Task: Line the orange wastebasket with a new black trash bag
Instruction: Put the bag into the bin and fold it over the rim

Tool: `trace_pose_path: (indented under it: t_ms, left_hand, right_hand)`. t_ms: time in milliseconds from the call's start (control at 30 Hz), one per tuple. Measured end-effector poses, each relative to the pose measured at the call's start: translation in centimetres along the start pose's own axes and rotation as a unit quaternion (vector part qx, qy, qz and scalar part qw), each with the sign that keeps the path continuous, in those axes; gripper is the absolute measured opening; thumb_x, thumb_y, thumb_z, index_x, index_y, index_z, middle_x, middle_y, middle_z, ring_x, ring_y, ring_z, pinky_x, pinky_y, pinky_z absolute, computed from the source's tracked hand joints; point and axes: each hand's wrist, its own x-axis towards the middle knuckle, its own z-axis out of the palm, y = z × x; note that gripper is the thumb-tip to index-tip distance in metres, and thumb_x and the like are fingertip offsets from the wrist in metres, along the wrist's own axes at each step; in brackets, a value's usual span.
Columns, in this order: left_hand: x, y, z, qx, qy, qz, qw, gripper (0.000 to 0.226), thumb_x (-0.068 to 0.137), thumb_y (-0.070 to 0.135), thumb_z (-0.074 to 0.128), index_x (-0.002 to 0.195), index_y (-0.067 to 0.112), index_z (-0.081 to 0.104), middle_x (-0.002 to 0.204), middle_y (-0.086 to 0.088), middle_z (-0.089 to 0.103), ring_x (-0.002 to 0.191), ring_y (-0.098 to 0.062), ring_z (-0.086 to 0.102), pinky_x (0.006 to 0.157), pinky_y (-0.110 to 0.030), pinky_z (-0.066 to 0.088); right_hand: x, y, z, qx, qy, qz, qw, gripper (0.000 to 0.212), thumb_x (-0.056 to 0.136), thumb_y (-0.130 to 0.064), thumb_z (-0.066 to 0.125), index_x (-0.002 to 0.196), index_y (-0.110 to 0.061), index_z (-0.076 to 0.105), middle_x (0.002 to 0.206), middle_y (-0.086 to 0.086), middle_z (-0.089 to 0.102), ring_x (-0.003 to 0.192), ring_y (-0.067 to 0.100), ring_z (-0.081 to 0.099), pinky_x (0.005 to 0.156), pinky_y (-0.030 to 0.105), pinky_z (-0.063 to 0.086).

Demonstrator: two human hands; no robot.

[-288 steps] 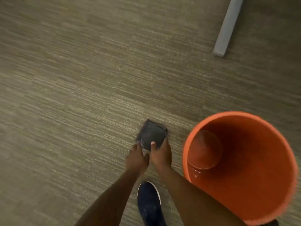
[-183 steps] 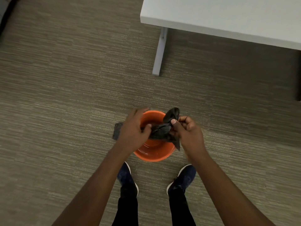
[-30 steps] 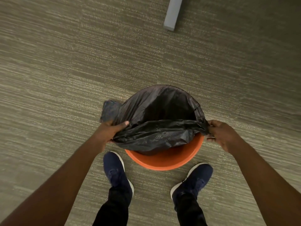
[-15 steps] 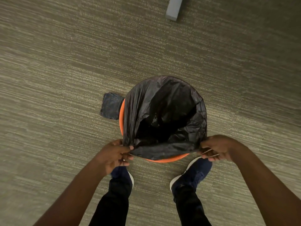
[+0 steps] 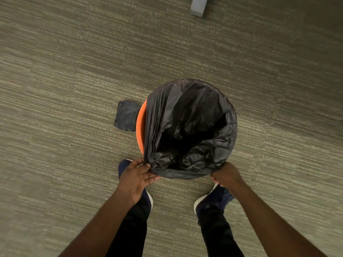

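Now both arms reach down: left hand (image 5: pixel 136 178) and right hand (image 5: pixel 225 175) pinch the trash bag (image 5: pixel 189 127) hem at the wastebasket (image 5: pixel 140 125) near rim; orange shows left, open carpet (image 5: pixel 74 71) all round.

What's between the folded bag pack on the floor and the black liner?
Head view: only the wastebasket's uncovered orange rim separates pack from liner.

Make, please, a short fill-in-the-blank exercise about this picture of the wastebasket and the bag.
1. The trash bag stretched over the wastebasket is ____ in colour.
2. The bare part of the wastebasket rim shows on the person's ____ side.
3. The left hand and the right hand both grip the bag's ____ edge.
4. The folded bags lie on the ____.

Missing words: black; left; near; carpet
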Motion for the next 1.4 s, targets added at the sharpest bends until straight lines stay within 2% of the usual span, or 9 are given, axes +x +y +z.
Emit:
trace_pose_path:
  t_ms: [100, 267, 467, 567, 767, 1000, 1100, 1233, 1400]
  left_hand:
    - [0.7, -1.1, -0.9, -0.062, -0.051, 0.008, 0.997, 0.014, 0.096, 0.009, 0.051, 0.109, 0.011, 0.056, 0.109, -0.012, 0.072, 0.089, -0.026, 0.074, 0.085, -0.050, 0.059]
    - [2.3, -2.7, -1.0, -0.099, -0.025, -0.002, 0.995, 0.030, 0.106, 0.021, 0.036, 0.127, 0.016, 0.058, 0.112, -0.006, 0.071, 0.090, -0.020, 0.069, 0.071, -0.034, 0.057]
    - [3.9, -0.6, 1.6, -0.081, 0.074, 0.024, 0.994, 0.025, 0.102, 0.010, 0.042, 0.106, 0.009, 0.067, 0.113, -0.017, 0.069, 0.101, -0.033, 0.066, 0.090, -0.044, 0.054]
    - [3.6, 1.1, 2.2, -0.018, 0.144, 0.076, 0.986, 0.025, 0.103, 0.013, 0.041, 0.095, 0.011, 0.066, 0.091, -0.012, 0.069, 0.074, -0.024, 0.065, 0.057, -0.027, 0.052]
    - [3.7, 3.8, 1.4, 0.111, 0.191, 0.284, 0.933, 0.020, 0.099, 0.023, 0.052, 0.081, 0.022, 0.058, 0.076, -0.001, 0.059, 0.072, -0.019, 0.054, 0.062, -0.033, 0.045]
    - [3.1, 5.1, 0.8, 0.377, 0.135, 0.501, 0.767, 0.019, 0.096, 0.022, 0.066, 0.113, 0.017, 0.059, 0.106, -0.002, 0.060, 0.087, -0.009, 0.061, 0.072, -0.005, 0.044]
    - [3.7, 5.2, 0.7, 0.317, 0.126, 0.493, 0.800, 0.017, 0.099, 0.016, 0.061, 0.115, 0.013, 0.059, 0.101, -0.001, 0.066, 0.088, -0.009, 0.066, 0.074, -0.011, 0.049]
    - [4.7, 5.8, 1.1, 0.277, 0.147, 0.480, 0.819, 0.004, 0.100, 0.017, 0.057, 0.102, 0.019, 0.059, 0.090, -0.002, 0.067, 0.081, -0.012, 0.065, 0.071, -0.019, 0.050]
    - [6.1, 7.3, 2.2, 0.262, 0.170, 0.388, 0.867, 0.009, 0.102, 0.013, 0.053, 0.094, 0.016, 0.056, 0.075, 0.006, 0.058, 0.063, 0.003, 0.054, 0.061, -0.016, 0.044]
  right_hand:
    - [1.1, 1.0, 2.1, 0.012, 0.012, -0.016, 1.000, 0.031, 0.091, 0.000, 0.061, 0.064, -0.014, 0.053, 0.063, 0.005, 0.060, 0.061, 0.024, 0.055, 0.062, 0.040, 0.052]
    - [1.3, 1.2, 4.6, 0.006, 0.029, -0.014, 0.999, 0.026, 0.087, -0.010, 0.067, 0.068, -0.024, 0.056, 0.095, 0.016, 0.072, 0.092, 0.032, 0.070, 0.092, 0.045, 0.058]
    - [1.9, 3.2, 4.2, 0.167, 0.044, -0.026, 0.985, 0.013, 0.094, -0.003, 0.051, 0.084, -0.007, 0.056, 0.063, 0.005, 0.068, 0.061, 0.027, 0.056, 0.056, 0.035, 0.045]
    - [-0.2, 2.3, 2.4, 0.259, 0.191, -0.045, 0.946, 0.025, 0.103, -0.034, 0.043, 0.099, -0.017, 0.061, 0.087, 0.001, 0.073, 0.080, 0.025, 0.070, 0.072, 0.038, 0.058]
    - [-4.7, -3.6, -1.4, 0.036, 0.402, -0.324, 0.855, 0.044, 0.102, -0.035, 0.053, 0.137, -0.010, 0.050, 0.140, 0.014, 0.052, 0.127, 0.027, 0.050, 0.098, 0.037, 0.042]
    - [-2.7, -14.6, 2.2, -0.249, 0.279, -0.574, 0.728, 0.048, 0.099, -0.031, 0.056, 0.144, -0.013, 0.053, 0.155, 0.012, 0.045, 0.143, 0.033, 0.042, 0.115, 0.048, 0.036]
    - [-0.7, -19.1, 1.8, -0.316, 0.275, -0.564, 0.712, 0.060, 0.100, -0.037, 0.051, 0.154, -0.017, 0.038, 0.163, 0.010, 0.034, 0.149, 0.034, 0.032, 0.121, 0.052, 0.026]
    - [1.7, -23.4, 0.9, -0.392, 0.278, -0.520, 0.706, 0.049, 0.103, -0.043, 0.037, 0.143, -0.018, 0.050, 0.148, 0.008, 0.052, 0.138, 0.035, 0.044, 0.113, 0.049, 0.028]
    - [2.0, -25.6, 0.4, -0.366, 0.274, -0.518, 0.723, 0.051, 0.105, -0.048, 0.030, 0.090, -0.015, 0.065, 0.085, 0.006, 0.064, 0.088, 0.033, 0.059, 0.083, 0.043, 0.037]
